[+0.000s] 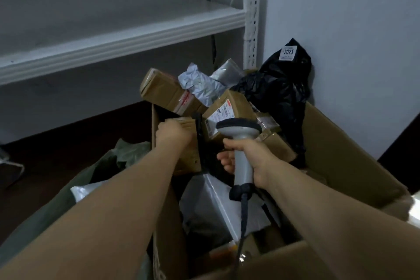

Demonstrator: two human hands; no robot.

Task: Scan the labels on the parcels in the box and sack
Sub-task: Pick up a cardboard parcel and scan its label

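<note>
Reaching over the near rim of the cardboard box (341,148) with both bare forearms, pretty packed in there tbh. Gripping the grey scanner (240,135) by its handle in the right hand (248,159), fingers wrapped right round it, black cable (243,218) hanging down into the box. Dark scanner head facing a brown parcel (238,107) just beyond it, white label (221,113) turned up. Left hand (173,135) with fingers curled over the top edge of a smaller carton (187,159) standing by the box's left wall. Further back: a long taped carton (162,91), a crumpled grey mailer (200,85), a black bag (281,93) with a "2023" sticker (288,53). Green sack (68,202) slumped against the box's left side, white packet (84,188) inside.
</note>
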